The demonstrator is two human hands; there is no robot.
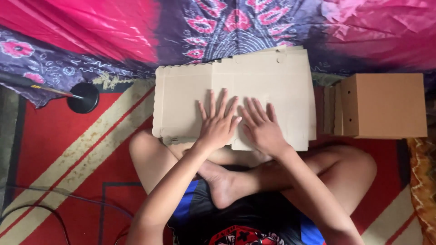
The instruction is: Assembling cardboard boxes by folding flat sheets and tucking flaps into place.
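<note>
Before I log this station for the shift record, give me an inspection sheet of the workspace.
Surface: red mat with cream stripes; the person sits on it cross-legged.
Job's things: flat cardboard sheet, unfolded, lying across the knees over more flat sheets.
Clutter: stack of folded cardboard boxes to the right; black round base with a rod to the left.
Grippers: left hand and right hand, both flat, fingers spread, pressing on the sheet side by side.
Cables: dark cables on the mat at lower left.
Surroundings: pink and purple patterned cloth along the top.
</note>
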